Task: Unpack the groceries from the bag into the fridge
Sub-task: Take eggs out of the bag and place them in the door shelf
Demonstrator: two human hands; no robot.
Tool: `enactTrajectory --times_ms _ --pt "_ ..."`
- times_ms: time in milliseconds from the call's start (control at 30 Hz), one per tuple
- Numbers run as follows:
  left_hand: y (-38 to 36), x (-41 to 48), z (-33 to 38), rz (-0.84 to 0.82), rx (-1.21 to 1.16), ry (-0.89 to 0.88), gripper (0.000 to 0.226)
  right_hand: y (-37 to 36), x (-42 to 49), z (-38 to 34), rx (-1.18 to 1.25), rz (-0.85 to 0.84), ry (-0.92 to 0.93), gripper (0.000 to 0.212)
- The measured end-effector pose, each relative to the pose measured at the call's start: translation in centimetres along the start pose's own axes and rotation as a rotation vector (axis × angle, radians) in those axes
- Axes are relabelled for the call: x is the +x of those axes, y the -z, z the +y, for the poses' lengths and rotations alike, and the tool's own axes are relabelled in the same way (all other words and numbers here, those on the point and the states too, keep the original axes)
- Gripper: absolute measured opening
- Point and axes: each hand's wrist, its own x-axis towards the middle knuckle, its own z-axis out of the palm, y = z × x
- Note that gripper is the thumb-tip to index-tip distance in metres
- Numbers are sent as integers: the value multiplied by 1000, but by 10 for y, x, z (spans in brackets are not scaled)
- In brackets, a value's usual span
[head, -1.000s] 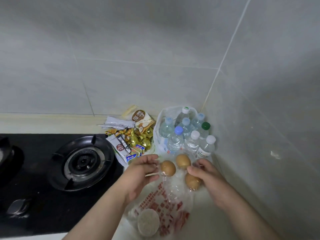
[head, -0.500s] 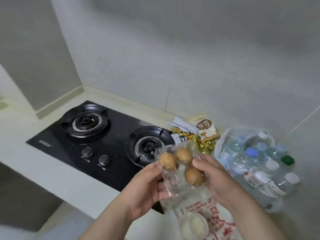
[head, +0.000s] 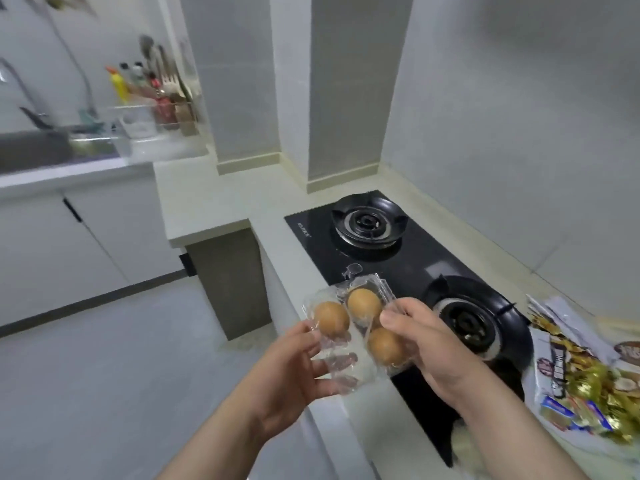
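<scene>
Above near counter (head: 214, 209) edge, left of black gas hob (head: 429, 258): clear plastic egg carton (head: 356, 344) holding three brown eggs (head: 331, 317), raised in both hands. Left hand (head: 291, 372) fingers curl under carton's left side. Right hand (head: 429, 344) thumb and fingers pinch its right edge. Snack packets (head: 581, 368) on counter, right.

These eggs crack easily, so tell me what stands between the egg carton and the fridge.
Cannot tell: no fridge is in view. The left hand and right hand hold the egg carton in the air, with nothing else touching it.
</scene>
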Motion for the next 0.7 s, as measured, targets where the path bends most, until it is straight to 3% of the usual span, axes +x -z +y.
enactTrajectory --times_ms 233,400,500,700 --pt "37 -71 2 145 -112 -163 57 -69 13 -4 -123 -296 -45 46" --pt "50 -116 -6 123 -177 -258 78 -111 4 -4 -251 -489 -45 52" --pt "52 -144 -12 106 -226 -342 79 -137 -4 -6 -357 -589 3 56" --pt "55 -201 -19 281 -294 -558 43 -195 -24 -19 -677 -690 284 56"
